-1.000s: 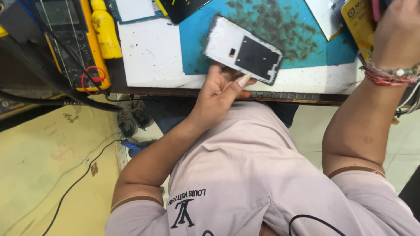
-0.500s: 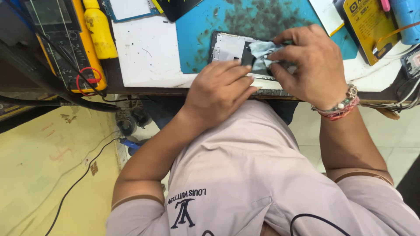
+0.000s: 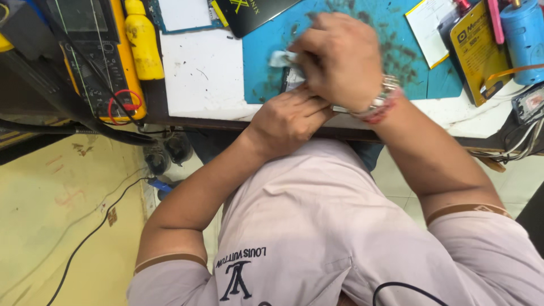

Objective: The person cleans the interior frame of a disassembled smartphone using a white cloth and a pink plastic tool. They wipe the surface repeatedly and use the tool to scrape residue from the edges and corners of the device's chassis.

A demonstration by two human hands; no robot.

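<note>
Pale cloth (image 3: 281, 58), a small crumpled wad, sticks out from under the right hand (image 3: 340, 59), whose fingers are curled together and pressing it down onto the phone panel (image 3: 292, 79). Only a sliver of that panel shows, lying on the blue mat (image 3: 266, 62) at its near edge, mostly hidden by both hands. The left hand (image 3: 286, 119) lies just nearer than the panel, fingers held together and flat against its near edge, touching the right wrist with its beaded bracelet (image 3: 378, 105). Left of the mat lies a white sheet (image 3: 198, 73); further left stand a yellow bottle (image 3: 141, 39) and a yellow-cased meter (image 3: 93, 54). Right of the mat sit a yellow packet (image 3: 479, 48) and a blue cylinder (image 3: 524, 34).
</note>
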